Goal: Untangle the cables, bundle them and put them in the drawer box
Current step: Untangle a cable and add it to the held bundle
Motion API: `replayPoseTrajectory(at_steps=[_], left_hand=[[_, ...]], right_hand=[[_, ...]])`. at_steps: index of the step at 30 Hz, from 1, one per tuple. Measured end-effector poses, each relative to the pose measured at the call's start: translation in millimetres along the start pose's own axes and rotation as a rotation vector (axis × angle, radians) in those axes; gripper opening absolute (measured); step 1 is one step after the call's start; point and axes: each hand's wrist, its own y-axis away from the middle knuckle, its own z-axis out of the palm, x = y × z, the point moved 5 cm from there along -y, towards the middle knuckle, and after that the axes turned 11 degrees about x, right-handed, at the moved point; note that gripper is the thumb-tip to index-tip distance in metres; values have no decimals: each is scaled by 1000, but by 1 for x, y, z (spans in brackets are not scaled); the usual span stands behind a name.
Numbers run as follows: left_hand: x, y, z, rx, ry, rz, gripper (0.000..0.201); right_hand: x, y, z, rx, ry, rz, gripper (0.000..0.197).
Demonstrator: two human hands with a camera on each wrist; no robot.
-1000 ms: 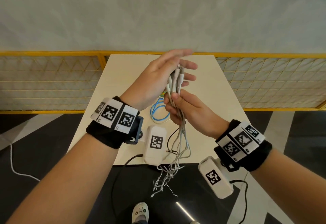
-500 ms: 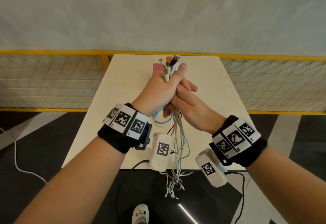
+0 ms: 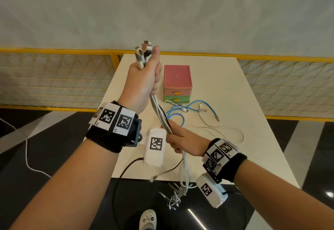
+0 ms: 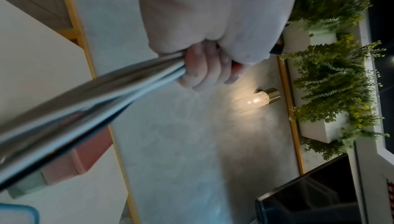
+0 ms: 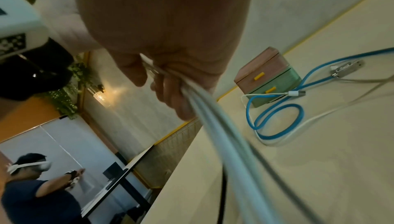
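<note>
My left hand (image 3: 146,77) is raised above the table and grips the top of a bundle of white and grey cables (image 3: 159,110), their plugs (image 3: 143,52) sticking up past my thumb. Lower down, my right hand (image 3: 178,137) grips the same bundle (image 5: 215,126), and the loose ends (image 3: 178,193) hang below the table's near edge. In the left wrist view my fingers (image 4: 204,69) are curled round the blurred bundle (image 4: 89,103). The drawer box (image 3: 177,83), pink above and green below with yellow handles, stands shut at mid-table.
A blue cable (image 3: 182,114) and a thin white cable (image 3: 224,128) lie loose on the cream table (image 3: 216,77) in front of the box (image 5: 268,79). A yellow-framed mesh rail (image 3: 54,77) runs behind the table. Another person (image 5: 32,190) stands far left.
My hands, close together before, have parted along the bundle: the left rose with the plug ends, the right slid down toward the near edge. The drawer box has come into view.
</note>
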Motion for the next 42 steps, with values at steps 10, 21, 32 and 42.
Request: replayPoseTrajectory(at_steps=[10,21,32,42], left_hand=[[-45,-22,-9,-84,-220,-154,49],[-79,-59,-30,59,-257,-151,50],[-102,-75,-47,144,-179,-267,46],[-104,-58,-17,-21,-172,-354,39]], right_hand=[[57,-86,-88,453,172,163,24],[64,-178,-61,421,-119,351,53],[47,-150,-71,622,-699,184,24],[-31,-56,-56,337,-149,-147,32]])
